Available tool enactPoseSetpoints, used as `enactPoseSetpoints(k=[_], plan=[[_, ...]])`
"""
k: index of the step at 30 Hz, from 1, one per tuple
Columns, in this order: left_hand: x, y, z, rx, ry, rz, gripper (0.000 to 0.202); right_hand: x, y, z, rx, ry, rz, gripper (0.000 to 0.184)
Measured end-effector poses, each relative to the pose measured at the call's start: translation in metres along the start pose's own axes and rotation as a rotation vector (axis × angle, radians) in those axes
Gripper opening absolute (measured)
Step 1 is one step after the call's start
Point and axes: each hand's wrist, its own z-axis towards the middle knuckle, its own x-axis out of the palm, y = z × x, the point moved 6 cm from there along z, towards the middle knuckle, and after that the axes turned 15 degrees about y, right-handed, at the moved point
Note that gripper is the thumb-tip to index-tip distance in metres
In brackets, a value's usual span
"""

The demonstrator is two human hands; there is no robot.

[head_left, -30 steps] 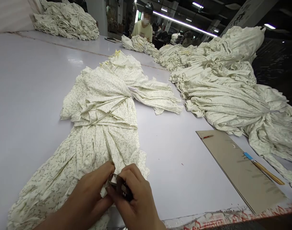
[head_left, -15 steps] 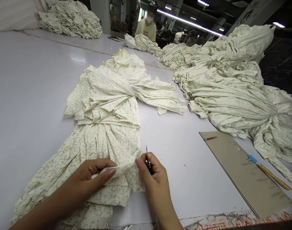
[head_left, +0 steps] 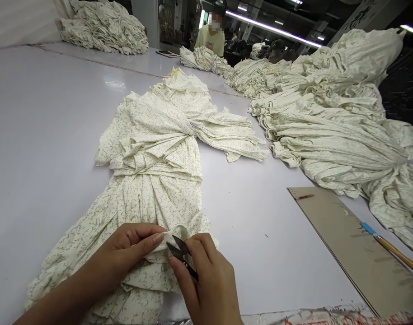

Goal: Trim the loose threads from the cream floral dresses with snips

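Pale cream fabric (head_left: 159,194) with a small printed pattern lies bunched in front of me. Its edge is pinched between the thumb and fingers of my left hand (head_left: 125,253). In my right hand (head_left: 209,280) is a pair of dark thread snips (head_left: 181,253), held between thumb and fingers. The two blades are apart and point left, close to the fabric edge by my left fingertips. Whether the blades touch the cloth I cannot tell.
Large heaps of the same fabric (head_left: 328,122) fill the right side, and another pile (head_left: 105,29) sits at the far left. A brown cardboard sheet (head_left: 349,243) carries a wooden-handled tool (head_left: 399,255) with a blue end and a small red item (head_left: 304,197). A person (head_left: 209,38) stands beyond the table.
My right hand has let go of the fabric edge and turned the snips to point left, their blades apart near my left fingers. My left hand keeps its pinch.
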Motion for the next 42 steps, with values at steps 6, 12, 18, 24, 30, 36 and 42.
enactPoseSetpoints(k=[6,12,18,24,30,36,42], plan=[[-0.006,0.002,0.002,-0.022,-0.021,0.016,0.028,0.006,0.002,-0.001,-0.006,-0.044,-0.048,0.016],[-0.004,-0.001,-0.004,-0.026,-0.184,0.189,0.026,-0.007,-0.01,0.0,0.114,-0.069,0.253,0.021],[0.008,-0.031,-0.031,0.551,-0.387,0.759,0.025,-0.023,-0.079,0.007,0.385,-0.24,0.553,0.033],[0.011,-0.015,-0.018,0.349,-0.057,0.94,0.022,-0.015,-0.086,0.022,0.366,-0.102,0.514,0.023],[0.023,-0.009,-0.015,0.45,-0.221,1.151,0.016,-0.004,-0.001,0.008,0.031,-0.146,0.362,0.01],[0.013,-0.007,-0.019,0.473,-0.132,1.106,0.015,0.011,0.026,-0.003,-0.083,-0.301,0.373,0.021],[0.022,-0.016,-0.019,0.452,0.048,1.153,0.018,0.0,0.005,-0.011,-0.112,-0.206,0.377,0.018]])
